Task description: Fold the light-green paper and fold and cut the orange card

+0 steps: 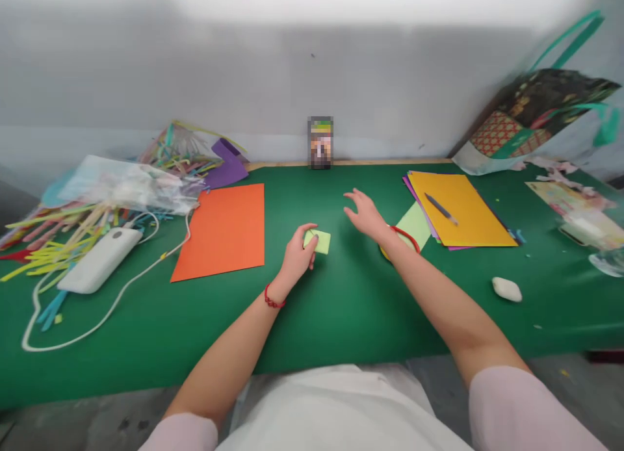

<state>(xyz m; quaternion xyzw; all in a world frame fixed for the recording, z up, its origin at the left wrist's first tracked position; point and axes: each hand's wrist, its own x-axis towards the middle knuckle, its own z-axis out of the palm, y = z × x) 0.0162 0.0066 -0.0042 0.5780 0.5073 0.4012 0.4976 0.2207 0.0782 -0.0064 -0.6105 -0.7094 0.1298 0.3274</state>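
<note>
My left hand, with a red bracelet at its wrist, pinches a small folded piece of light green paper just above the green table. To the right, my right hand is held over the table with fingers apart and nothing in it. Under my right forearm lies a red and yellow looped object, partly covered, so its kind is unclear. Beside it a light green paper sheet sticks out from under a stack of coloured paper, yellow-orange on top, with a dark pen on it.
An orange sheet lies left of my hands. Further left are a white power bank with a cable, paper strips and a plastic bag. A small upright phone-like object leans on the wall. Right: a white case and a patterned bag.
</note>
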